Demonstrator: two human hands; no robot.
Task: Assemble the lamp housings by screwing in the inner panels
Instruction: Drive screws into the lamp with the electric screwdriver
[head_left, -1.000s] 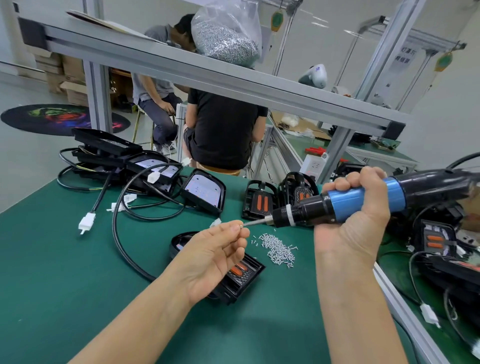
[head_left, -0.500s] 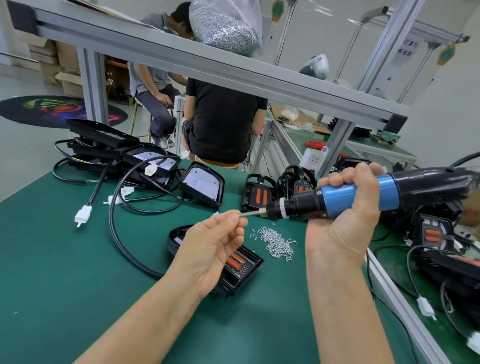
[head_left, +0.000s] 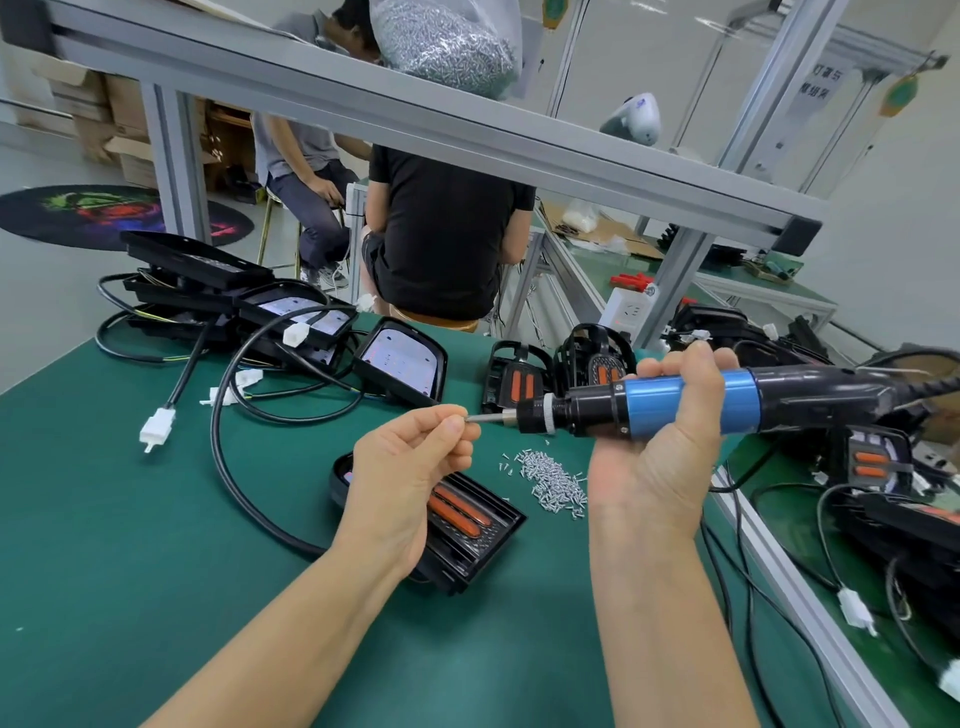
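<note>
**A:** What is held in each hand?

**B:** An electric screwdriver (head_left: 675, 402) with a blue band is gripped by the right hand (head_left: 670, 441), fingers wrapped round the barrel, the tool laid level and its bit (head_left: 491, 417) aimed at the left hand (head_left: 410, 467). The left fingertips (head_left: 454, 423) are pinched together right at the bit's tip; a screw appears to be held there, but it is too small for that to be told.

**A:** Where is the lamp housing?

**B:** A black lamp housing (head_left: 467, 530) with two orange strips is seen lying on the green mat (head_left: 156, 545) directly below the left hand, partly hidden by it. A loose heap of screws (head_left: 553, 478) is spread just under the bit, between the two hands. More housings (head_left: 519, 376) are stood beyond the screwdriver, and a stack of finished lamps (head_left: 291, 322) with black cables is piled further off beyond the left hand.
</note>
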